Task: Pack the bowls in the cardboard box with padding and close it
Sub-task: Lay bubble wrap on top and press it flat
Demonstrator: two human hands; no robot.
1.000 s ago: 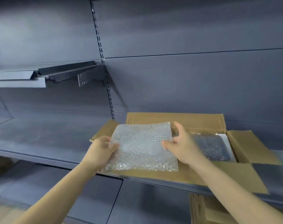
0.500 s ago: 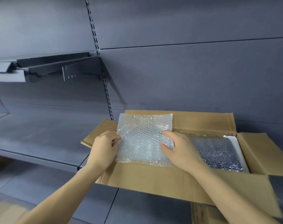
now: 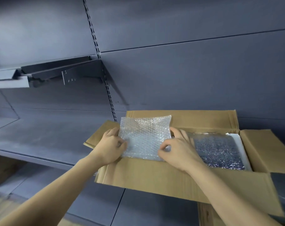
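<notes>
An open cardboard box (image 3: 179,180) sits on a dark grey shelf (image 3: 40,137), close to its front edge, with all four flaps folded outward and the near flap hanging over that edge. Both hands are at the left end of the box, working a clear sheet of bubble wrap (image 3: 145,137). The left hand (image 3: 110,148) grips the sheet's left edge, fingers curled over it and thumb pressed on the top face. The right hand (image 3: 179,152) pinches the sheet near its lower right corner between thumb and forefinger, the other fingers loosely bent above the sheet's right edge. The sheet slopes down into the box, its far edge leaning against the upright back flap and its near edge dipping below the front rim. Beside it, in the right part of the box, lies a dark bundle wrapped in bubble wrap (image 3: 218,150); whether it holds bowls cannot be made out. A white panel (image 3: 241,144) lines the right wall. A shelf bracket (image 3: 68,72) juts from the back panel above.
</notes>
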